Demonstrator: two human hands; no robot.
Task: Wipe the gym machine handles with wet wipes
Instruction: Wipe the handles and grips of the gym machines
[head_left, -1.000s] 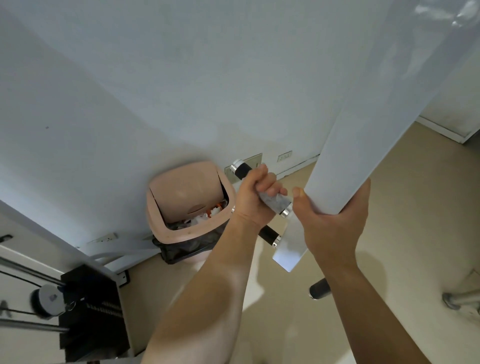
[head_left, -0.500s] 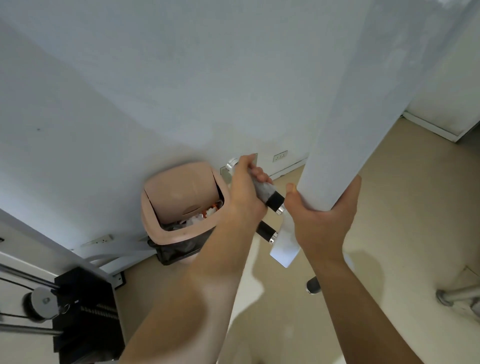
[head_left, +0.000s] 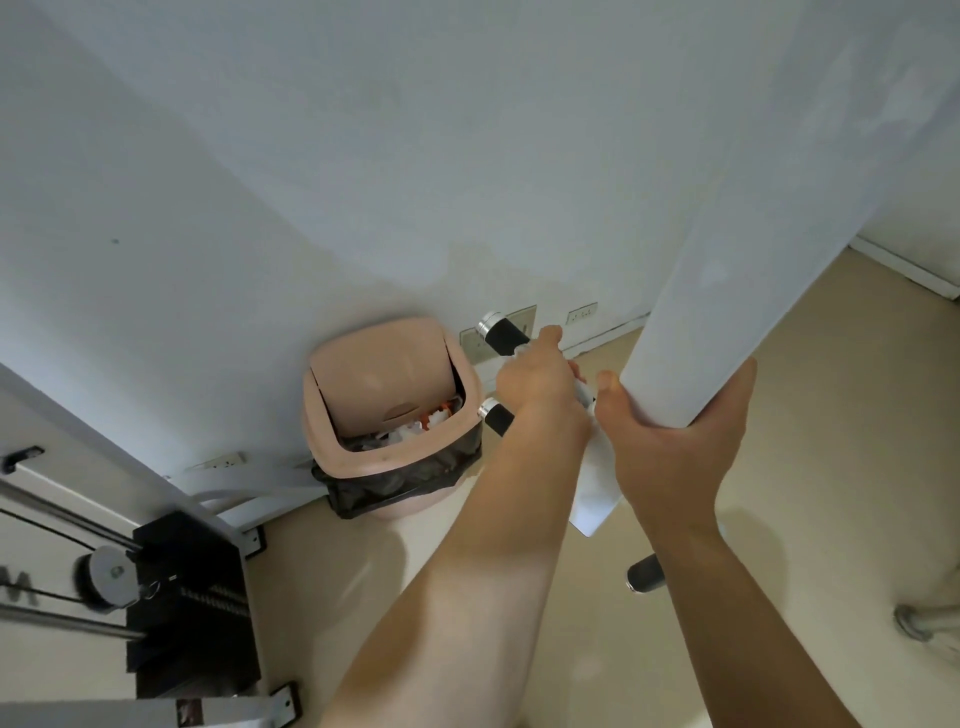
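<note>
Centrally, the left hand (head_left: 540, 379) is curling its fingers around a wet wipe (head_left: 582, 389) on the black handle (head_left: 506, 335); the right hand (head_left: 675, 441) is cupping the white post (head_left: 727, 291), thumb spread.

Pale wall (head_left: 363, 156), beige floor (head_left: 810, 415), pink bin (head_left: 395, 415) against the wall.

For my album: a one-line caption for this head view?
Left hand wipes a black handle while right hand steadies the white post.

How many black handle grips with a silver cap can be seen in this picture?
3: upper grip above the left hand; second grip beside the bin; third grip under the right forearm. Others may be hidden.
</note>
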